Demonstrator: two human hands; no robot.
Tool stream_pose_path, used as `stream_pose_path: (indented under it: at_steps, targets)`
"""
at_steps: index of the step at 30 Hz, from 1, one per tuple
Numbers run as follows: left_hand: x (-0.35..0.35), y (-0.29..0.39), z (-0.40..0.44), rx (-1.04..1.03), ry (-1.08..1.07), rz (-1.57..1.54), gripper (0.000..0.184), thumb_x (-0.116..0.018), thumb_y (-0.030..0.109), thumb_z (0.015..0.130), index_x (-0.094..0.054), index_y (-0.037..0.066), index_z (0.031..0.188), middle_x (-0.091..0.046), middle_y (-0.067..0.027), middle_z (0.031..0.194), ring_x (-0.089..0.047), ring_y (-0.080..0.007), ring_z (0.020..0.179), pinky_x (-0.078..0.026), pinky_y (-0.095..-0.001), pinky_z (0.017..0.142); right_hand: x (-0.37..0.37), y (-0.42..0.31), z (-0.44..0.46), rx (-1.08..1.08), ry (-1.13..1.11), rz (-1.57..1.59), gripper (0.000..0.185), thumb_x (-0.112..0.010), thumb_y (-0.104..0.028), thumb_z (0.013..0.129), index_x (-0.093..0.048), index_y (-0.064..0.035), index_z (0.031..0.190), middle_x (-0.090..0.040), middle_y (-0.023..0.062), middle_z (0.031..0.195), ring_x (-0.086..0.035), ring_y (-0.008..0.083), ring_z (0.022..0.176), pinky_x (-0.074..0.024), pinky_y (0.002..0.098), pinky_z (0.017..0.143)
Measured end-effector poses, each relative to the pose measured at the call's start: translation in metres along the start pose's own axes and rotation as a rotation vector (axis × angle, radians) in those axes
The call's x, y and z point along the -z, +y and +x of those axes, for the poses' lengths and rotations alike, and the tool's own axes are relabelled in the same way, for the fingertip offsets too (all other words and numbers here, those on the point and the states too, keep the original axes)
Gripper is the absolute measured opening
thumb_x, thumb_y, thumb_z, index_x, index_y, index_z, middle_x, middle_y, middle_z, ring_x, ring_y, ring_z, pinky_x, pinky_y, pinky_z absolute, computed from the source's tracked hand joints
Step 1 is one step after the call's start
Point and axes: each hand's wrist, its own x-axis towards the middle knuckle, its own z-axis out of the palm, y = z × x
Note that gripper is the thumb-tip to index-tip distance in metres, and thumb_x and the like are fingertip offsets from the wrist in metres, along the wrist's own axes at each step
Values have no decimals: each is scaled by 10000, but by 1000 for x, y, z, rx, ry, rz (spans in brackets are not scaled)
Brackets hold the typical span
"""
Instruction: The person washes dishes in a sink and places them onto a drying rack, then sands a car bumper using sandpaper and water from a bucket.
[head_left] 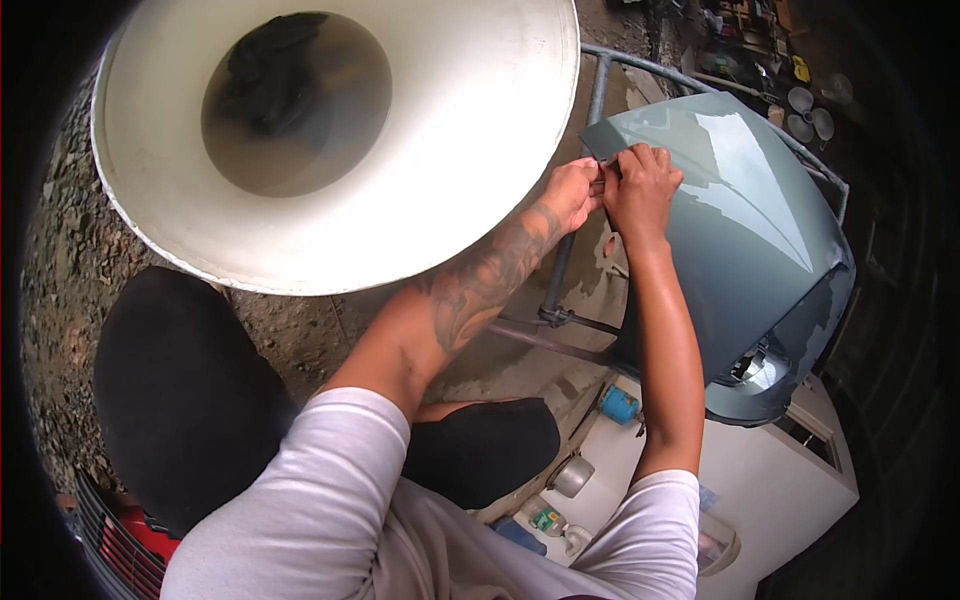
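Both my hands meet at the upper left edge of a grey-green car body panel (700, 240), which rests on a metal frame. My left hand (575, 192) has its fingers pressed together at the panel's edge. My right hand (642, 190) lies close beside it on the right, fingers bent and closed at the same edge. A dark flat piece (601, 139) shows just above the fingertips. What the fingers pinch is too small and hidden to make out. The panel's surface looks wet and shiny.
A big white round tub (460, 150) with murky water and dark cloth stands at the upper left. Tubes of the metal frame (598, 90) run around the panel. Below are a blue can (619, 404), a metal pot (572, 476) and a bottle (545, 517).
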Motion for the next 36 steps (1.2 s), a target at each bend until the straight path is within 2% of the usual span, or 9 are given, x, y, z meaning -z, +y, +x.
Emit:
stream_pose_path:
  at_steps: [4,6,13,18,20,24,26,30,36]
  targets:
    - [-3,7,-3,71,-35,5,209,-367,123,975,-488,51,1129,-574,-90,1034,-572,-245,967,-482,-414,867,26,5,-22,-1,-50,-15,127,-692,-148,669,-582,-110,719,-542,12,819,-510,239,849,-334,400,716]
    - [-6,3,-4,46,-15,-3,199,-367,120,970,-497,53,1105,-575,-89,1020,-574,-243,952,-487,-412,859,32,9,-29,8,-8,0,120,-687,-147,668,-583,-109,715,-543,14,818,-513,239,854,-334,405,711]
    - [5,2,4,26,-65,-31,168,-369,116,954,-522,62,999,-562,-86,983,-569,-232,894,-492,-414,833,-3,-1,10,20,-27,-19,116,-687,-149,667,-589,-103,707,-545,16,820,-514,244,859,-337,416,711]
    - [-3,6,-3,58,0,41,225,-364,106,956,-516,49,1111,-569,-104,1058,-577,-247,964,-492,-422,857,30,10,-17,15,-98,24,103,-681,-148,672,-607,-96,722,-559,22,822,-517,248,872,-339,418,716]
    - [2,1,0,23,-62,52,263,-356,93,953,-490,41,1174,-565,-114,1111,-574,-259,1003,-480,-435,879,19,8,-6,19,-99,16,102,-680,-151,677,-610,-95,726,-561,24,826,-518,247,876,-340,419,720]
    - [9,-4,10,-1,-99,38,268,-345,79,954,-478,43,1184,-560,-115,1116,-567,-268,1008,-463,-449,899,-12,-2,21,22,-95,-1,98,-680,-156,686,-613,-98,727,-562,24,829,-518,245,882,-340,418,723]
    - [6,-1,7,22,-22,35,265,-347,75,956,-481,52,1183,-562,-113,1128,-567,-259,1010,-461,-448,905,-5,3,14,24,-106,-13,94,-677,-156,687,-613,-99,725,-563,23,826,-519,246,882,-341,415,725]
    - [2,-2,6,47,-29,47,255,-360,82,957,-495,69,1173,-566,-94,1113,-577,-224,976,-475,-445,882,25,10,-9,-2,-130,19,87,-671,-151,677,-610,-103,715,-565,19,816,-519,244,879,-340,414,715]
    - [6,0,5,21,-56,10,227,-376,88,945,-503,72,1132,-573,-97,1052,-581,-243,919,-478,-441,843,-18,0,26,-14,-72,-2,91,-686,-162,671,-621,-105,700,-568,20,819,-520,248,884,-340,416,718]
